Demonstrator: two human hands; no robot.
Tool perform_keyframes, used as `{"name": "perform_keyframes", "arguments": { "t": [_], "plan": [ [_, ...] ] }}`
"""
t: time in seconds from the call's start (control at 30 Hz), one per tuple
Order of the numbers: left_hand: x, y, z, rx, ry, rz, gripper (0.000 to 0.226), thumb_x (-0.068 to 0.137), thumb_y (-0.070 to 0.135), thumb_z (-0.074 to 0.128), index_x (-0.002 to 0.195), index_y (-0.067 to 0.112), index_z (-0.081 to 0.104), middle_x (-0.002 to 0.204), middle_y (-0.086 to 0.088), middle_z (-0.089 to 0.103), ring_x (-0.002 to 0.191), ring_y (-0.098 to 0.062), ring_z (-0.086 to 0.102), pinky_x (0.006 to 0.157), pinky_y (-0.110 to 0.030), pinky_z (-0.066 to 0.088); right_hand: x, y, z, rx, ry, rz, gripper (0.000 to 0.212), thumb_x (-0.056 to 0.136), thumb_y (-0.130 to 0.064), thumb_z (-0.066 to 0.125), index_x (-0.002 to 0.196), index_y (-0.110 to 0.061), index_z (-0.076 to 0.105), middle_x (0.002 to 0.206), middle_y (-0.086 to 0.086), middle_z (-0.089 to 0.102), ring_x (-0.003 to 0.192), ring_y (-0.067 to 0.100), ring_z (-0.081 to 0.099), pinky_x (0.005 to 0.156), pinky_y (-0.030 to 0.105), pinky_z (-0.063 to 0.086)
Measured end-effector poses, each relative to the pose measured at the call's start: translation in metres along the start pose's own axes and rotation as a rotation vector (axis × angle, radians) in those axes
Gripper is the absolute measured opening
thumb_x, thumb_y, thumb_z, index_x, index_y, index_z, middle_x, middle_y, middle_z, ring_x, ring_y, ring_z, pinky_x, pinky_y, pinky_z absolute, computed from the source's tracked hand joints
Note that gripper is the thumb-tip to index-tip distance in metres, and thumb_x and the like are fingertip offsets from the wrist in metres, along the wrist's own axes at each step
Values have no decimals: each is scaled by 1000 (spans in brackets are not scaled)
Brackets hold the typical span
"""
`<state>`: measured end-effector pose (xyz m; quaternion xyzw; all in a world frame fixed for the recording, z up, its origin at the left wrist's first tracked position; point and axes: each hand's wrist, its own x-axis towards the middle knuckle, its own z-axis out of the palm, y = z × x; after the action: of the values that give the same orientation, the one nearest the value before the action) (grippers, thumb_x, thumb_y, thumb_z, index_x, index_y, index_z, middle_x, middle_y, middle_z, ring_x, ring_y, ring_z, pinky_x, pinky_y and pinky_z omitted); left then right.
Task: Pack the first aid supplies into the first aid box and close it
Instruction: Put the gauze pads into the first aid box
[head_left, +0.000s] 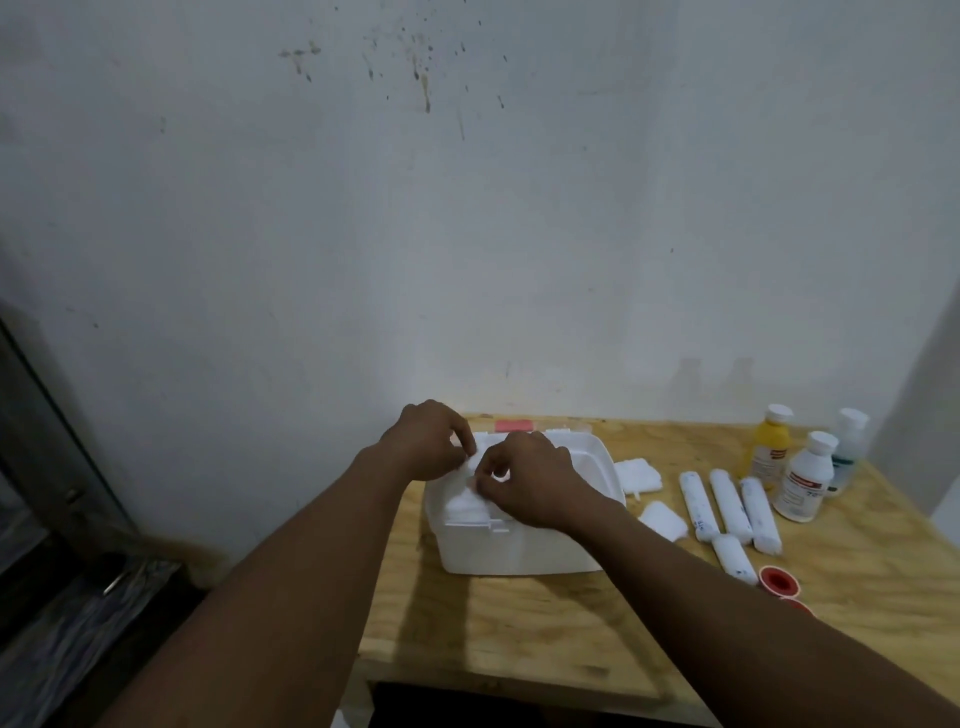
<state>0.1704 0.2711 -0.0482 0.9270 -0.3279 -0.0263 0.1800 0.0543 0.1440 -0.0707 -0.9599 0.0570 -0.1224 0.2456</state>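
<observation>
I see both hands, left grip (434, 441) and right grip (530, 480), pinching white gauze (465, 501) over the open box (519, 551), frame centre.

box (524, 540) on table (519, 634), rolls (727, 501) right of it, bottles (805, 475) behind rolls

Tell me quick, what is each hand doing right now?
Left hand: closed, pinching the white pad over the box.
Right hand: closed, pinching the same white pad.
</observation>
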Motion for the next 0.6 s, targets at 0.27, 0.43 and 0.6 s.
{"name": "perform_keyframes", "arguments": {
  "t": [0.27, 0.43, 0.6],
  "plan": [
    [4, 16, -4, -5, 48, -5, 19, 77, 39, 58, 77, 38, 76, 106, 1, 69, 109, -25, 59, 94, -45, 54, -7, 49, -79, 84, 192, 121, 16, 86, -31, 61, 86, -22, 74, 86, -5, 71, 86, 16, 65, 79, 32, 52],
    [25, 60, 3, -33, 54, 111, 19, 81, 36, 61, 86, 31, 78, 105, 4, 70, 106, -23, 63, 92, -42, 55, -20, 99, -111, 26, 157, 298, 13, 84, -24, 62, 86, -17, 73, 90, -2, 69, 86, 18, 64, 75, 30, 51],
    [51, 119, 33, 73, -44, 252, 21, 86, 31, 63, 104, 29, 74, 118, 3, 65, 113, -21, 60, 97, -39, 50, -34, 140, -93, -97, -84, 467, 16, 70, -39, 64, 68, -23, 67, 89, 2, 72, 92, 27, 67, 85, 46, 56]
  ]
}}
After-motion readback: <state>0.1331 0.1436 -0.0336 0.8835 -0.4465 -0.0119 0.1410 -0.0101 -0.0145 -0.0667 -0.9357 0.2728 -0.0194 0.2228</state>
